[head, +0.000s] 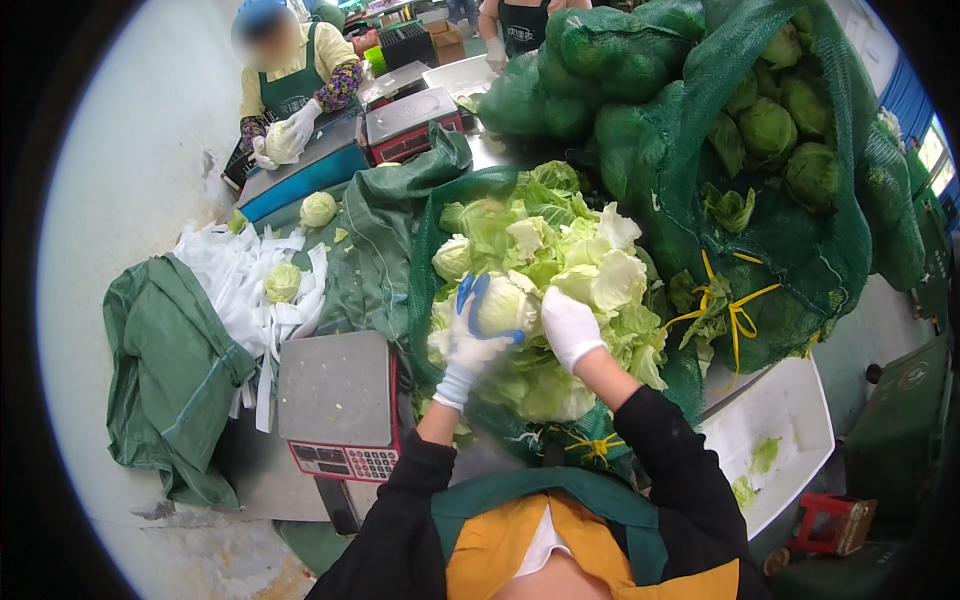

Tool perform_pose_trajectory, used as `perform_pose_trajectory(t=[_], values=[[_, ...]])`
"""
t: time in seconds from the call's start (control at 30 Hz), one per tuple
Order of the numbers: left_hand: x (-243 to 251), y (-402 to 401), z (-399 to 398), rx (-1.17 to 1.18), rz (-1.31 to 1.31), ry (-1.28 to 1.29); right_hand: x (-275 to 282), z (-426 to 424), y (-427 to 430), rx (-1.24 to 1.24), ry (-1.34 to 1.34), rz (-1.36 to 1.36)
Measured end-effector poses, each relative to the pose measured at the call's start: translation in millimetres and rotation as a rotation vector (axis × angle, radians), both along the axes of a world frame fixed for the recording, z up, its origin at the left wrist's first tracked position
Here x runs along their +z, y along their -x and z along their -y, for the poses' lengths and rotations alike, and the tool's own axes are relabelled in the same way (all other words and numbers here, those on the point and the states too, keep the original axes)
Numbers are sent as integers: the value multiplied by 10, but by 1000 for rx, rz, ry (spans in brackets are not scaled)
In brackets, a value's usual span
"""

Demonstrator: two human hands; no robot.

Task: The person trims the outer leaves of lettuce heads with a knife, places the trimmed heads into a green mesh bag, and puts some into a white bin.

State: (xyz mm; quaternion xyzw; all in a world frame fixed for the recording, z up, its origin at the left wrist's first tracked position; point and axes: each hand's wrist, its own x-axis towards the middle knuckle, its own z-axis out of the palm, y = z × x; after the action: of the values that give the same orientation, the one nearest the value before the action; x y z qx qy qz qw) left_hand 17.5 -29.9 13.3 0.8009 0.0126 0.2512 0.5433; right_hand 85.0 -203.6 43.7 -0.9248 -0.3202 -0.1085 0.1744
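A pale green cabbage head [504, 304] is in my left hand [474, 341], which wears a white glove with blue-coated fingers. Its fingers and thumb spread around the head from the left and below. My right hand [570, 326], in a white glove, is curled against the cabbage's right side. Its fingertips are hidden, so whether it grips anything cannot be made out. Beneath both hands, loose cabbage leaves [559, 390] are heaped in an open green mesh sack [421, 315]. Another trimmed cabbage head [453, 257] rests at the heap's upper left.
At left are a digital scale [337, 390], white strips [225, 277] and a green woven sack [165, 367]. A mesh sack of cabbages [847, 247] stands at right, above a white tub [795, 420]. Across the table, a co-worker [300, 82] holds a cabbage.
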Motion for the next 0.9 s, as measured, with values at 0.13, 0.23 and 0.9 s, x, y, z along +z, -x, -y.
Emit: perform_pose_trajectory(t=[0.13, 0.23, 0.9], values=[[22, 171, 19, -67, 83, -166, 106, -118, -357, -90, 65, -247], [-200, 208, -212, -223, 36, 567, 31, -5, -528, -9, -81, -254], [-866, 9, -3712, 161, 307, 1513, 396, 499, 23, -317, -975, -897]])
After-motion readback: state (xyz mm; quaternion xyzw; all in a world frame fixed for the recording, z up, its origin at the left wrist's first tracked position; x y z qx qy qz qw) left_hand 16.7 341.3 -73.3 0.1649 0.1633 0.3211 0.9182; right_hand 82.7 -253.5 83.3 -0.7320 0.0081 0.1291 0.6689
